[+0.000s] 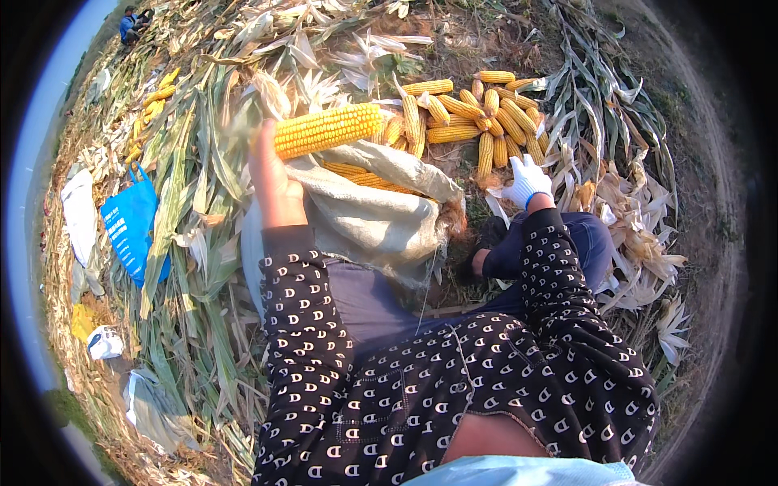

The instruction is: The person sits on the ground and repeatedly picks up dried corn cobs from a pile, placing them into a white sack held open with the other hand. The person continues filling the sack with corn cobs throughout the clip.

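Note:
My bare left hand (273,179) grips a husked ear of yellow corn (328,130) by its left end. The ear lies nearly level above the mouth of a pale woven sack (377,206), with its other end toward the pile. More ears (377,181) show inside the sack's folded opening. My right hand (529,182) wears a white knit glove with a blue cuff edge. Its fingers are apart at the near edge of a heap of husked corn ears (480,118) on the ground, and I see nothing held in it.
Dry husks (632,219) and stalks (213,152) spread around me. On the left are a blue bag (134,225) bearing writing, a white sack (79,215) and another line of ears (155,100). A person in blue (129,25) sits far off. My bent leg (583,243) is by the heap.

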